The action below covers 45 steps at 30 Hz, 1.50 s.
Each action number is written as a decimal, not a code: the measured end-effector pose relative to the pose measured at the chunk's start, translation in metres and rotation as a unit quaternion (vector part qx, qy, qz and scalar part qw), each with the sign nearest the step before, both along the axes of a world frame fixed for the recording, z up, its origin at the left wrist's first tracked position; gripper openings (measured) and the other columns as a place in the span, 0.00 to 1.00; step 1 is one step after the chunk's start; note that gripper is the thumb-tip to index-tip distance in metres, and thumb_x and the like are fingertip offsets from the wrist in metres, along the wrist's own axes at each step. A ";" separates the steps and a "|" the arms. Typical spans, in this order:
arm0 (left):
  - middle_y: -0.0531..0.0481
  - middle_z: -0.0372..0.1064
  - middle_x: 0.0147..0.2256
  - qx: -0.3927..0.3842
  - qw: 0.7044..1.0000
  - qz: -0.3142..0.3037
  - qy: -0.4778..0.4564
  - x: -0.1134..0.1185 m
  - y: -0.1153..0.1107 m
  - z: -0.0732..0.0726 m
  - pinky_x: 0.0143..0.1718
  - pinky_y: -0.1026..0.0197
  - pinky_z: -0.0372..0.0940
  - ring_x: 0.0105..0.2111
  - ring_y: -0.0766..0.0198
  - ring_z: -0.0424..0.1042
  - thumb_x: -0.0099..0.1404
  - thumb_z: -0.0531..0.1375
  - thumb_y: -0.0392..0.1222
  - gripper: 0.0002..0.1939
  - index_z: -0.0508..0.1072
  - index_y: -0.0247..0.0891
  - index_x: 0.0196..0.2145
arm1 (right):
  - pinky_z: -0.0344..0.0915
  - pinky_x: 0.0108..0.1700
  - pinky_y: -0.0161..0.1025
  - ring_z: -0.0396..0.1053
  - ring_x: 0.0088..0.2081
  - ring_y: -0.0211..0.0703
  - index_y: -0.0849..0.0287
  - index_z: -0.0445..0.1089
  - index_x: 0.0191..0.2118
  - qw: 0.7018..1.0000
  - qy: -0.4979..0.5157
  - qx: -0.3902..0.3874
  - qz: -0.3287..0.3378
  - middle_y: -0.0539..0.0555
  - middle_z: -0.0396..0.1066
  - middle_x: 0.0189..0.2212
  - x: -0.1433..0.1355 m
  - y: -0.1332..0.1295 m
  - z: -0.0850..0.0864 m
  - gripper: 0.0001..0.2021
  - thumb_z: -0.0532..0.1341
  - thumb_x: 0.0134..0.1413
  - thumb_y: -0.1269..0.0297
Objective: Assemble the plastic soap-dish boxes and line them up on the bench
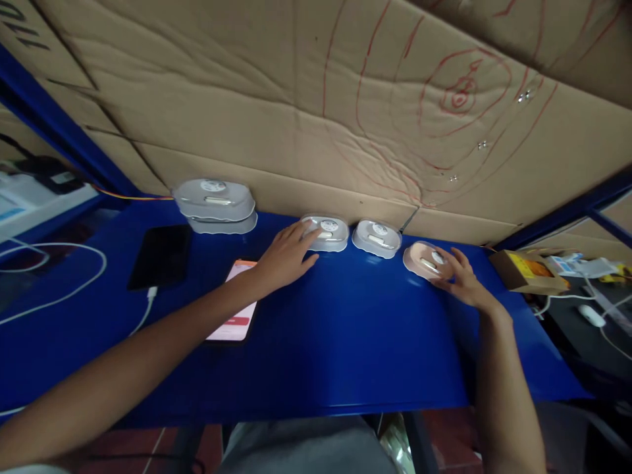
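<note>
My left hand [289,253] reaches across the table, its fingers outstretched on the left end of a white oval case [336,232] with a clear lid; the thumb stands apart below it. At the right, the fingers and thumb of my right hand [463,278] are around the right end of a similar case [423,259] with a pinkish inside. Between these two sits another white case [376,238], apart from both hands. Under my left forearm lies a phone [241,322] with its screen lit, partly covered by the arm.
Two stacked cases [214,201] stand at the back left of the blue table [355,342]. A dark tablet [162,257] with a white cable lies nearby. Cardboard [247,99] with red drawn curves rises behind. To the right are a small open box [528,271] and a white mouse [591,316].
</note>
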<state>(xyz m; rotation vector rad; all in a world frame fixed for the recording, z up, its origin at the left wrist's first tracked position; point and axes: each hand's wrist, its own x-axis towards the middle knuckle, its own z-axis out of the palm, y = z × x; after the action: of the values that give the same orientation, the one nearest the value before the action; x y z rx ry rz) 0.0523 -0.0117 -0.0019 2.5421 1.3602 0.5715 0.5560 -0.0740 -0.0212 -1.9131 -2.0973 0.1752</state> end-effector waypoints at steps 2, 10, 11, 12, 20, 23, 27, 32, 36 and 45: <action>0.33 0.60 0.70 0.020 1.000 -0.008 -0.004 -0.004 -0.017 0.000 0.70 0.35 0.56 0.71 0.39 0.59 0.75 0.58 0.42 0.26 0.66 0.37 0.68 | 0.58 0.67 0.76 0.53 0.72 0.76 0.44 0.58 0.73 0.999 -0.002 0.025 -0.020 0.64 0.52 0.72 0.000 0.005 -0.006 0.39 0.64 0.60 0.42; 0.40 0.66 0.63 -0.026 0.994 -0.083 -0.063 -0.008 -0.089 0.002 0.64 0.37 0.63 0.63 0.41 0.67 0.70 0.68 0.45 0.23 0.74 0.47 0.61 | 0.51 0.71 0.73 0.52 0.75 0.68 0.48 0.52 0.76 0.991 0.032 0.129 0.014 0.66 0.54 0.73 -0.082 0.007 0.003 0.35 0.56 0.71 0.43; 0.40 0.63 0.66 -0.047 0.993 -0.081 -0.076 -0.007 -0.091 0.000 0.66 0.36 0.61 0.65 0.38 0.64 0.66 0.71 0.47 0.30 0.71 0.49 0.64 | 0.50 0.73 0.72 0.51 0.75 0.66 0.47 0.51 0.77 0.987 0.051 0.144 0.041 0.65 0.54 0.74 -0.101 0.001 0.008 0.34 0.55 0.72 0.45; 0.39 0.58 0.70 -0.072 0.990 -0.080 -0.088 -0.006 -0.092 -0.002 0.67 0.34 0.59 0.68 0.36 0.61 0.63 0.74 0.48 0.38 0.67 0.50 0.67 | 0.49 0.74 0.70 0.52 0.76 0.64 0.46 0.49 0.77 0.982 0.077 0.147 0.090 0.64 0.55 0.74 -0.121 -0.007 0.013 0.34 0.56 0.73 0.45; 0.37 0.54 0.74 -0.172 0.970 -0.113 -0.127 -0.006 -0.097 -0.019 0.69 0.36 0.56 0.72 0.39 0.57 0.66 0.72 0.47 0.53 0.46 0.52 0.77 | 0.60 0.72 0.61 0.55 0.75 0.62 0.46 0.54 0.76 0.914 0.141 -0.016 0.380 0.63 0.55 0.75 -0.216 -0.049 0.014 0.38 0.67 0.67 0.48; 0.37 0.57 0.73 -0.178 0.969 -0.109 -0.131 -0.004 -0.100 -0.017 0.69 0.35 0.56 0.70 0.38 0.60 0.64 0.74 0.46 0.55 0.47 0.52 0.77 | 0.65 0.70 0.57 0.63 0.71 0.59 0.47 0.59 0.74 0.904 0.229 -0.031 0.359 0.62 0.62 0.71 -0.205 -0.043 0.010 0.32 0.63 0.70 0.48; 0.36 0.57 0.73 -0.208 0.964 -0.098 -0.133 -0.007 -0.100 -0.013 0.68 0.34 0.57 0.70 0.36 0.60 0.60 0.76 0.44 0.59 0.45 0.51 0.78 | 0.63 0.70 0.58 0.64 0.70 0.58 0.46 0.63 0.71 0.936 0.222 0.029 0.271 0.62 0.64 0.68 -0.189 -0.030 0.000 0.27 0.63 0.71 0.50; 0.36 0.56 0.73 -0.222 0.958 -0.136 -0.118 -0.015 -0.098 -0.011 0.68 0.34 0.58 0.70 0.35 0.59 0.57 0.77 0.46 0.62 0.46 0.53 0.77 | 0.57 0.71 0.67 0.58 0.72 0.63 0.46 0.62 0.71 0.973 0.110 0.061 0.195 0.63 0.60 0.70 -0.182 -0.021 -0.016 0.28 0.61 0.71 0.47; 0.37 0.58 0.71 -0.211 0.959 -0.139 -0.129 -0.016 -0.098 -0.008 0.67 0.35 0.59 0.68 0.36 0.61 0.60 0.76 0.48 0.57 0.49 0.51 0.76 | 0.49 0.72 0.71 0.54 0.75 0.65 0.42 0.58 0.74 0.964 0.070 0.089 0.240 0.61 0.59 0.73 -0.191 -0.031 -0.009 0.27 0.53 0.75 0.46; 0.37 0.63 0.68 -0.183 0.956 -0.115 -0.201 -0.012 -0.095 -0.016 0.66 0.37 0.61 0.67 0.38 0.64 0.63 0.73 0.57 0.48 0.57 0.49 0.73 | 0.58 0.69 0.66 0.63 0.71 0.65 0.50 0.63 0.72 0.915 0.034 0.073 0.395 0.63 0.69 0.67 -0.223 -0.054 0.003 0.35 0.65 0.67 0.41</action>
<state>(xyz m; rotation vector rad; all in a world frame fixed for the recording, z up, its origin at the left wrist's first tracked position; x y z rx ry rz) 0.0400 -0.1069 -0.0175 2.0993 0.9147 0.6717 0.3332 -0.1280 -0.0180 -0.8679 -2.6208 0.2362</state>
